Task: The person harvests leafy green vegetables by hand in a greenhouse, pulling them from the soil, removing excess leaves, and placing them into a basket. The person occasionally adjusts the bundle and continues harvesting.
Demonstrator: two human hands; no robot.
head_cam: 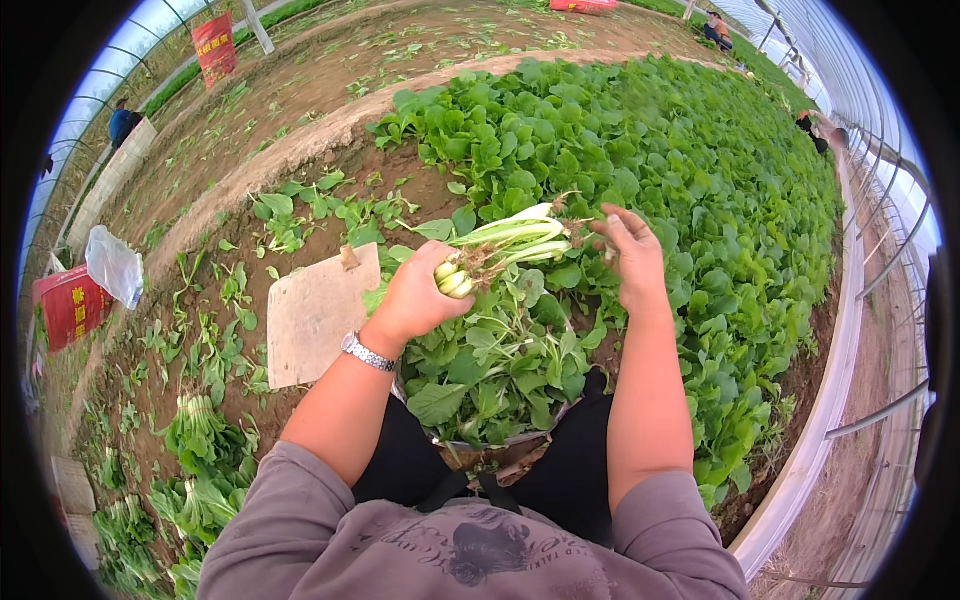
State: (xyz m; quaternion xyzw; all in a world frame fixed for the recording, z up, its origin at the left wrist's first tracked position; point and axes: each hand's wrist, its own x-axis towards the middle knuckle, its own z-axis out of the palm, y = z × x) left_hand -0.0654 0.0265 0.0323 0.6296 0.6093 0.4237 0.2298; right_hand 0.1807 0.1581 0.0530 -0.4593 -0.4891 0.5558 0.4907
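My left hand [424,292], with a metal watch on its wrist, is closed around a bunch of leafy green vegetables [517,232]. Their pale stems and soil-covered roots point to the right, while their leaves are mostly hidden behind the hand. Just right of the root ends, my right hand [626,244] is raised with its fingers bent; thin roots show near its fingertips, and whether it grips them I cannot tell. Below both hands, a container [495,446] between my knees is heaped with loose leafy greens [495,360].
Dense growing greens [675,187] spread ahead and right. A flat board [322,319] lies left of the container. Tied bundles of greens [199,435] rest at lower left, near red sacks [75,304] and a plastic bag [114,266]. Several people are far off. A pale rail [840,360] curves along the right.
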